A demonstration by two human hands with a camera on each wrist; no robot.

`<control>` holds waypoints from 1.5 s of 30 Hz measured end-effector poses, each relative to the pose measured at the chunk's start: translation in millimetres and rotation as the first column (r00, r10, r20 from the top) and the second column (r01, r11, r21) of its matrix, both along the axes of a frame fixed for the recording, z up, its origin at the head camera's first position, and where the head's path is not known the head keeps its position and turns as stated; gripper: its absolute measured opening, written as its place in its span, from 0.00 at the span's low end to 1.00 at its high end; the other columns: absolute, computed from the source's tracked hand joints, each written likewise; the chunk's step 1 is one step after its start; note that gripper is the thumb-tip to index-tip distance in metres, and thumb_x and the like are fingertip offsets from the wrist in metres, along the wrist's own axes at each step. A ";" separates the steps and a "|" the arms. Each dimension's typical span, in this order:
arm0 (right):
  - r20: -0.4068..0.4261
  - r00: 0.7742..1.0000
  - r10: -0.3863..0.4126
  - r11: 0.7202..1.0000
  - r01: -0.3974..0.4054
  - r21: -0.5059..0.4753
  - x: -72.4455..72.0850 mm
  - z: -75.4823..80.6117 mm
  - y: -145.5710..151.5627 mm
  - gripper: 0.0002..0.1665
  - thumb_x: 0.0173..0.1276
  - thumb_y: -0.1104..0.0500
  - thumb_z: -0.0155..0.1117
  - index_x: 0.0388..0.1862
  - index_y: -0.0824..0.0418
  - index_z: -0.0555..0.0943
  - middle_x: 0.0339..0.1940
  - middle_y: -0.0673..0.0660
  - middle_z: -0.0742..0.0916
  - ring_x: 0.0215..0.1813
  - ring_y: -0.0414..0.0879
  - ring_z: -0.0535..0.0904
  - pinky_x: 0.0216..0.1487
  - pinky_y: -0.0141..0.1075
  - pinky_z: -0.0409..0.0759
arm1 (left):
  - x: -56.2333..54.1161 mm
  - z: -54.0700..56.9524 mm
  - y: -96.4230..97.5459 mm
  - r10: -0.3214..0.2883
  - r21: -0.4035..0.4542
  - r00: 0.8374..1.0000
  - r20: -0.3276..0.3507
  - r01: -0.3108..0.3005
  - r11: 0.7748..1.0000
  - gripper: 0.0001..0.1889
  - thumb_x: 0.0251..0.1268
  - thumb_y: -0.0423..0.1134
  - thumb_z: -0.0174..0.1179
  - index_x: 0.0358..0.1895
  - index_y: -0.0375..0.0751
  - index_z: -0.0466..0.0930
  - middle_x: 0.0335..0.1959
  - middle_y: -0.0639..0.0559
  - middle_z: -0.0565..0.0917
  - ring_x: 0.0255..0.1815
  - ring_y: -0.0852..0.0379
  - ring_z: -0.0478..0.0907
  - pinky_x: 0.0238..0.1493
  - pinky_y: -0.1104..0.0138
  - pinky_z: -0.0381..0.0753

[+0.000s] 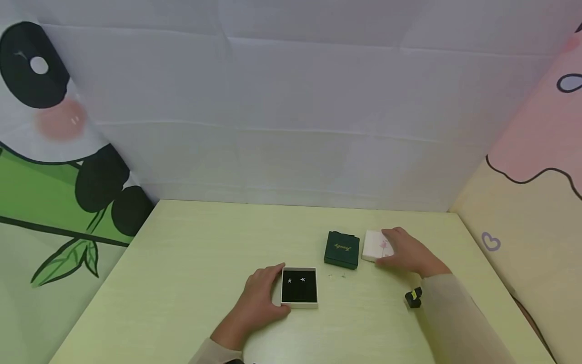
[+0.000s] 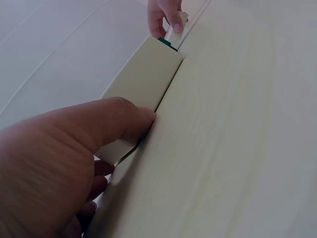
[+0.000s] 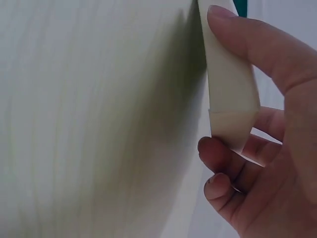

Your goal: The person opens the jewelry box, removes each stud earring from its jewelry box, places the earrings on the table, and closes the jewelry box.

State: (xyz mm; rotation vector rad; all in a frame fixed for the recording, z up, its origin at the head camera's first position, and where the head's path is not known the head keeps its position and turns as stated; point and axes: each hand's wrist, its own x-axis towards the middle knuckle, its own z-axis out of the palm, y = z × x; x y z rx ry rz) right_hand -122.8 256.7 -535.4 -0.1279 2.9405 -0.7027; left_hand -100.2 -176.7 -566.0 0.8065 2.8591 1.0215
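Note:
In the head view a small white box (image 1: 299,305) with a black insert (image 1: 299,290) stands uncovered on the table. Two star-shaped earrings (image 1: 302,279) sit on the insert. My left hand (image 1: 256,303) grips this box from its left side, thumb at the near corner and fingers at the far one. Farther right, my right hand (image 1: 409,253) holds a white box lid (image 1: 374,246) printed with a pink flower, pinched between thumb and fingers. In the right wrist view the thumb lies along the pale side of the lid (image 3: 230,84).
Left of the lid lies a dark green pouch (image 1: 342,250) with gold lettering. Two tiny pale bits (image 1: 343,276) are on the table just below it. A small black object with a yellow mark (image 1: 413,298) shows beside my right sleeve. Walls border the pale table (image 1: 204,242).

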 end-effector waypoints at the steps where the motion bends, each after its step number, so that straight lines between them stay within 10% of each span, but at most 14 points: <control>1: 0.004 1.000 0.006 1.000 -0.006 0.005 -1.2 -1.1 0.0 0.60 0.57 0.39 0.81 0.77 0.71 0.65 0.72 0.70 0.72 0.70 0.65 0.69 0.70 0.62 0.67 | -0.2 0.2 0.1 0.000 -0.002 1.000 0.000 0.000 1.000 0.50 0.41 0.46 0.77 0.76 0.46 0.67 0.66 0.56 0.76 0.67 0.50 0.69 0.70 0.47 0.63; 14: 0.004 0.998 0.059 0.995 -0.059 0.077 -5.2 -4.4 -4.2 0.57 0.60 0.47 0.80 0.78 0.73 0.63 0.72 0.70 0.71 0.70 0.63 0.69 0.70 0.61 0.68 | -1.0 -0.4 0.0 -0.013 -0.008 1.000 -0.003 0.013 1.000 0.50 0.42 0.46 0.77 0.76 0.45 0.67 0.66 0.54 0.76 0.67 0.49 0.69 0.70 0.47 0.63; 24: -0.090 0.996 -0.027 0.995 0.035 0.092 12.1 25.9 -13.1 0.55 0.56 0.48 0.82 0.76 0.67 0.67 0.71 0.69 0.72 0.64 0.67 0.75 0.59 0.63 0.76 | -2.6 -4.3 1.3 -0.013 -0.003 1.000 0.007 0.013 1.000 0.50 0.43 0.46 0.76 0.76 0.45 0.67 0.67 0.54 0.76 0.68 0.48 0.68 0.71 0.47 0.62; 32: -0.191 0.982 -0.018 1.000 0.014 -0.025 32.4 50.7 -71.3 0.36 0.65 0.50 0.76 0.68 0.63 0.77 0.63 0.61 0.81 0.47 0.53 0.81 0.46 0.49 0.81 | -4.8 -6.7 0.6 -0.003 0.003 1.000 0.004 0.003 1.000 0.50 0.43 0.45 0.76 0.76 0.45 0.67 0.66 0.55 0.76 0.67 0.49 0.69 0.70 0.47 0.63; 45: -0.278 0.959 0.052 0.959 -0.126 -0.256 36.7 20.6 -165.7 0.15 0.63 0.53 0.78 0.48 0.54 0.88 0.46 0.48 0.84 0.33 0.38 0.72 0.35 0.34 0.76 | -7.6 -7.2 -0.2 -0.018 0.005 1.000 -0.008 0.018 1.000 0.50 0.42 0.46 0.77 0.76 0.45 0.67 0.66 0.55 0.76 0.66 0.50 0.69 0.69 0.48 0.64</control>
